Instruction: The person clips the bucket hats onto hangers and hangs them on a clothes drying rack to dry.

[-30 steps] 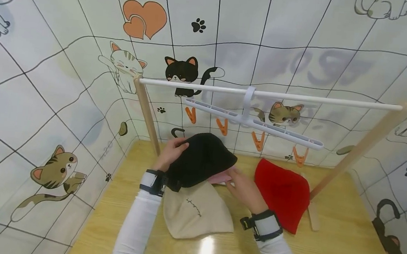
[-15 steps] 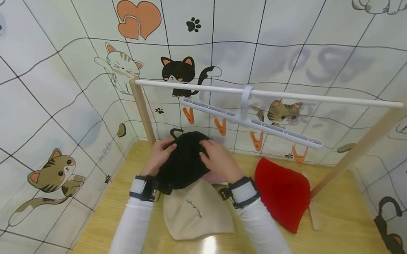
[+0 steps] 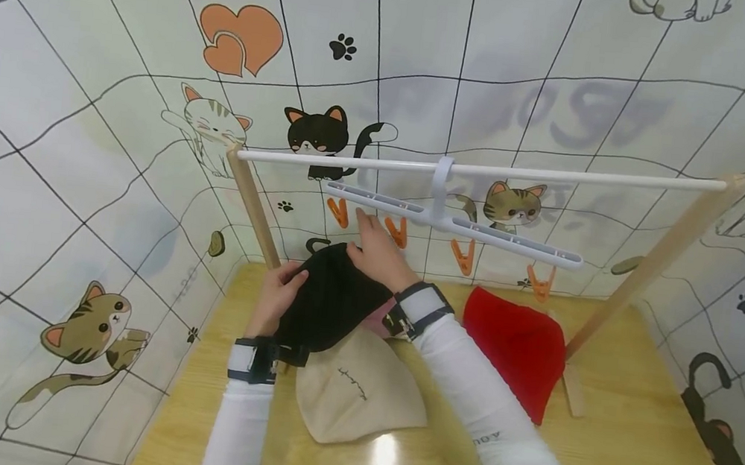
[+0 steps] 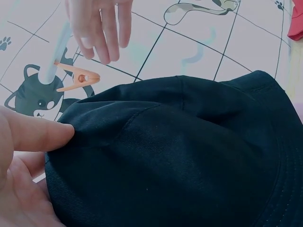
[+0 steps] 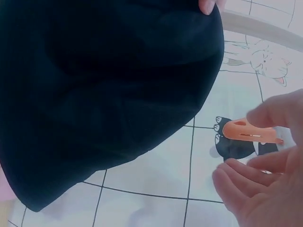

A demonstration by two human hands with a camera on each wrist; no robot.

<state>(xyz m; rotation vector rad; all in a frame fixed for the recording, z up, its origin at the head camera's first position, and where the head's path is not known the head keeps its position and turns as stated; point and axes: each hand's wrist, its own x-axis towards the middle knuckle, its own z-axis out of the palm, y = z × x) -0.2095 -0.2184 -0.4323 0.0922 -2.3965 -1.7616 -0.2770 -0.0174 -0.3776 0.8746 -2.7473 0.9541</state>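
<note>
A black bucket hat (image 3: 333, 296) is pinched at its left edge by my left hand (image 3: 274, 299), thumb on the near side in the left wrist view. My right hand (image 3: 380, 254) reaches up past the hat with fingers extended, holding nothing. In the right wrist view its thumb and fingers stand apart around an orange clip (image 5: 248, 131), with no contact visible. That leftmost clip (image 3: 338, 213) hangs from a pale hanger (image 3: 408, 210); several such clips hang along it.
The hanger hooks over a white rod (image 3: 553, 175) between wooden posts (image 3: 255, 210). On the wooden table (image 3: 194, 410) lie a beige hat (image 3: 357, 388) and a red hat (image 3: 512, 347). A pink item (image 3: 377, 319) lies partly hidden behind the black hat.
My right hand has left the underside, then the top, of the black hat and moved up toward the leftmost clip. My left hand keeps its grip on the hat and shifts slightly left.
</note>
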